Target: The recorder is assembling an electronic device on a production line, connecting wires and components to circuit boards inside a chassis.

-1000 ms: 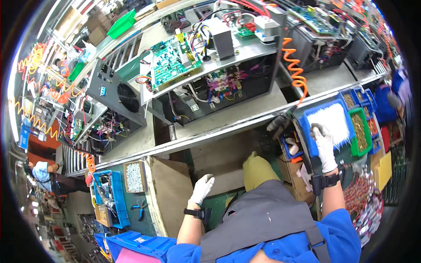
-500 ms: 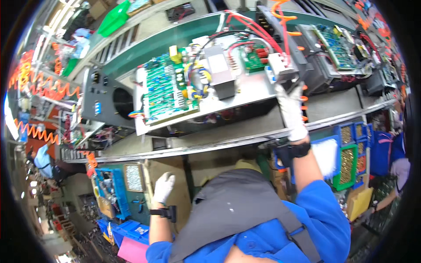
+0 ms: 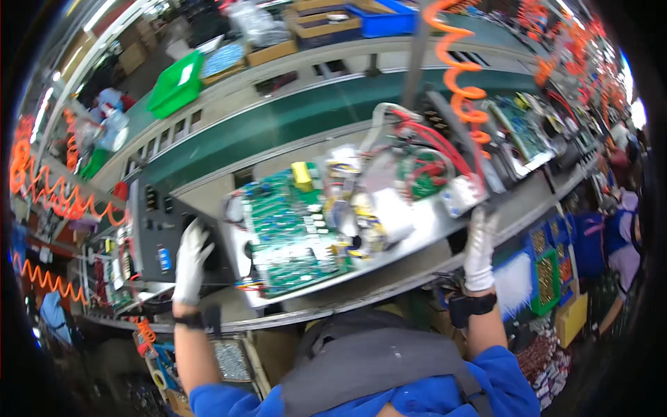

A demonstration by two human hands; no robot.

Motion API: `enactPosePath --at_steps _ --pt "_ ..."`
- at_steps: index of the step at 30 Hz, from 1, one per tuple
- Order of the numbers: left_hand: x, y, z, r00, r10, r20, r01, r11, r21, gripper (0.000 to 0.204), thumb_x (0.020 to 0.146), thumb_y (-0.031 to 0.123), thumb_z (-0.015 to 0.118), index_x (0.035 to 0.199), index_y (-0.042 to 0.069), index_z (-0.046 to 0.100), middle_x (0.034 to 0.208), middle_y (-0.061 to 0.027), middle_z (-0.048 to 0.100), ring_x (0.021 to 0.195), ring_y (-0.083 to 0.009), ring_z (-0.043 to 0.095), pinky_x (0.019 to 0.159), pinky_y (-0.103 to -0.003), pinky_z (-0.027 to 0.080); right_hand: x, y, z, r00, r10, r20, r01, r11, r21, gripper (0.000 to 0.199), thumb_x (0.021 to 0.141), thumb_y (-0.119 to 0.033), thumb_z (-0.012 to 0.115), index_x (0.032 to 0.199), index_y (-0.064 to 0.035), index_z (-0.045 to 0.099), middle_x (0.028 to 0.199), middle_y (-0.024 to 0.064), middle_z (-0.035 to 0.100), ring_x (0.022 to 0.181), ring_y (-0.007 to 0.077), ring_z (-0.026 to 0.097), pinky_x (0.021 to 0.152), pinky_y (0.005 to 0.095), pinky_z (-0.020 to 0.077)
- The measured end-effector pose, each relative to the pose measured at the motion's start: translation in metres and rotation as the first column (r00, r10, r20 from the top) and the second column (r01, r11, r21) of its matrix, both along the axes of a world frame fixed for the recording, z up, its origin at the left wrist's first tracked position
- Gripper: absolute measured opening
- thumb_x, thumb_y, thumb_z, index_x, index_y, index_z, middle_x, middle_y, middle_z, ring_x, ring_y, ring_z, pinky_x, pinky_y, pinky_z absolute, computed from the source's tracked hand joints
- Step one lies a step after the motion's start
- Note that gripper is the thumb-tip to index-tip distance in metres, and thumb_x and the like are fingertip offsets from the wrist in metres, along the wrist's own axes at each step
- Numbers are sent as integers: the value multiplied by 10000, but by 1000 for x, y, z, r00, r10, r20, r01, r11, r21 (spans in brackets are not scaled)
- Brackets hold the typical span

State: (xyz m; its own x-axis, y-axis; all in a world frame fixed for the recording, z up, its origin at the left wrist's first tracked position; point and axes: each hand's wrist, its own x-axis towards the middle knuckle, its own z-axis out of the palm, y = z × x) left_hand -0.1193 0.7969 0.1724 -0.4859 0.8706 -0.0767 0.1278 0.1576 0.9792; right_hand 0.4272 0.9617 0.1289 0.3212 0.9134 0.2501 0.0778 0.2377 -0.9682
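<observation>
An electronics chassis (image 3: 258,301) lies on the bench, its metal tray carrying a green circuit board (image 3: 288,233), a yellow component (image 3: 302,176), bundled wires and thick red cables (image 3: 445,142). At its right end sits a white block (image 3: 462,195). My right hand (image 3: 479,250), in a white glove, is at that end, fingers stretched toward the block; whether they touch it I cannot tell. My left hand (image 3: 189,267), also gloved, is open with fingers apart, in front of a black panel (image 3: 158,226) with a round opening, left of the chassis.
Orange coiled hoses (image 3: 458,66) hang above the chassis and at the left. Another open chassis (image 3: 524,135) stands to the right. Beyond the bench runs a green conveyor (image 3: 271,128), with a green bin (image 3: 175,85) past it. Parts bins (image 3: 546,274) sit below the bench at right.
My left hand has risen from below the bench edge to the black panel. My right hand stays by the chassis's right end, now slightly below the white block. The whole view has shifted and tilted.
</observation>
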Motion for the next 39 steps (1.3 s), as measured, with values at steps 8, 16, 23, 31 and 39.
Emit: enactPosePath --at_steps 8,16,23,31,39 --pt "-57 100 -37 842 -420 -338 376 907 -188 480 1036 344 391 1362 7 495 1262 -143 576 1147 -226 522 1033 -336 376 -38 12 16 946 10 -324 -21 999 -30 522 1032 -439 377 1334 -27 488 1328 98 539 1191 212 526 1045 374 389" --pt "22 -18 -16 997 -35 -62 12 940 -340 443 1020 417 461 1241 45 554 1002 7 570 855 -55 512 745 -224 439 -85 142 60 939 257 228 -263 965 -7 868 906 -532 600 1489 -9 226 1421 194 434 1305 274 416 1096 365 315" --pt "151 -115 0 988 101 -113 -131 943 -305 619 943 368 552 1400 -19 397 1313 -158 512 1182 -221 510 1007 -331 404 -101 55 8 746 665 -34 -657 729 -192 701 1008 -473 428 1498 -7 243 1476 129 385 1357 239 382 1117 354 302" --pt "92 -160 -47 869 -97 486 131 991 -38 492 985 346 530 1286 -43 535 1095 -121 666 892 -183 658 793 -291 533 -61 38 -11 703 634 -322 -708 583 -399 501 995 -499 471 1341 -137 473 1212 -10 552 1055 157 519 940 374 433" --pt "23 -49 -246 654 -52 754 428 848 -312 668 944 553 526 1270 -30 519 1071 -114 667 866 -155 644 740 -252 513 -94 -23 108 831 488 269 -314 809 -498 640 1004 -515 434 1398 -11 433 1365 91 509 1194 183 535 1011 354 413"
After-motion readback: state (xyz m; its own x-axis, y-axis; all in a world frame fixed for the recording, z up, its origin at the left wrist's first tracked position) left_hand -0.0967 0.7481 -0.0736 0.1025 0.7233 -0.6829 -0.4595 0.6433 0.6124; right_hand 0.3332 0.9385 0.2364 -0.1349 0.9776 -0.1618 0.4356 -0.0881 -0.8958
